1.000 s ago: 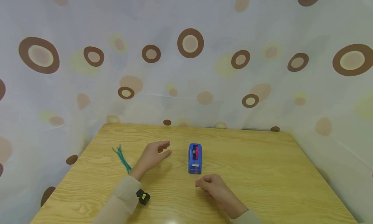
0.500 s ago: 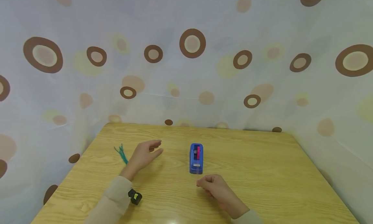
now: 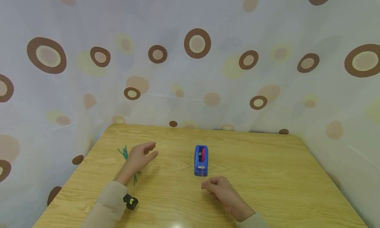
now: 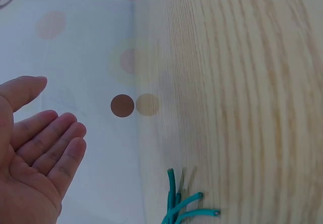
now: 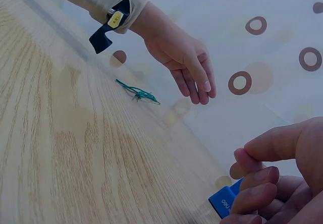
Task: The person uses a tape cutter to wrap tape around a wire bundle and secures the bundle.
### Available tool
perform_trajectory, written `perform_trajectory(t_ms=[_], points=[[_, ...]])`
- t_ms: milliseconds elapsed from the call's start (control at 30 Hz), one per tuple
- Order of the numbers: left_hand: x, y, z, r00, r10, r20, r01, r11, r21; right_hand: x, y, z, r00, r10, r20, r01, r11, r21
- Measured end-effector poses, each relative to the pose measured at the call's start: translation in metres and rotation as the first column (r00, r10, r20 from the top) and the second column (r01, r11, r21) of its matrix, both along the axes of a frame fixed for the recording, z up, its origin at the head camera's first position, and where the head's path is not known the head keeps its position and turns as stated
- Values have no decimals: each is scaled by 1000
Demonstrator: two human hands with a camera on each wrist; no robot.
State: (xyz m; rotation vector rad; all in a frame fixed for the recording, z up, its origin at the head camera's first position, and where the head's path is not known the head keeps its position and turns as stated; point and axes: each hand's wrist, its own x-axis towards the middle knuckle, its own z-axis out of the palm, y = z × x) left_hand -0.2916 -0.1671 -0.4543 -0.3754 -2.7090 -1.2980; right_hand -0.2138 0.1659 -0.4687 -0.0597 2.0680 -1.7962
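Observation:
In the head view a blue tape dispenser [image 3: 197, 162] with a pink-red core [image 3: 203, 154] stands at mid-table. A faint clear strip of tape [image 3: 202, 178] runs from its front edge to my right hand [image 3: 220, 190], whose thumb and forefinger pinch the end. The right wrist view shows that pinch beside the blue dispenser [image 5: 222, 202]. My left hand [image 3: 138, 158] hovers to the left, fingers fairly straight and holding nothing. Below it, partly hidden by the hand and wrist, lies a bunch of green twist-tie-like strands [image 3: 124, 152]; their ends [image 4: 180, 204] show in the left wrist view.
A wood-grain table [image 3: 267, 175] spreads under everything. Behind it and at both sides hangs a pale curtain [image 3: 225, 30] with brown circles. A black wrist camera [image 3: 131, 201] sticks out from the left sleeve [image 3: 107, 205].
My left hand has moved left, away from the dispenser and over the green strands, uncovering their lower ends. The right hand stays nearly still with the tape end; the head view has shifted slightly.

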Motion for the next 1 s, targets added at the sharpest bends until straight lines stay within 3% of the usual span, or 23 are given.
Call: perform_trajectory(t_ms=[167, 467, 733, 1000], points=[[4, -8, -1, 999, 42, 8, -42, 999, 3, 0, 0, -1, 1000, -4, -8, 4, 1000, 0], [10, -18, -2, 982, 187, -36, -189, 981, -42, 0, 0, -1, 1000, -11, 2, 11, 1000, 8], [16, -35, -6, 950, 312, -21, -313, 949, -32, -1, -6, 1, 1000, 1, 4, -1, 1000, 3], [20, -43, -11, 902, 431, 33, -429, 902, -58, -2, -4, -2, 1000, -4, -4, 4, 999, 37]])
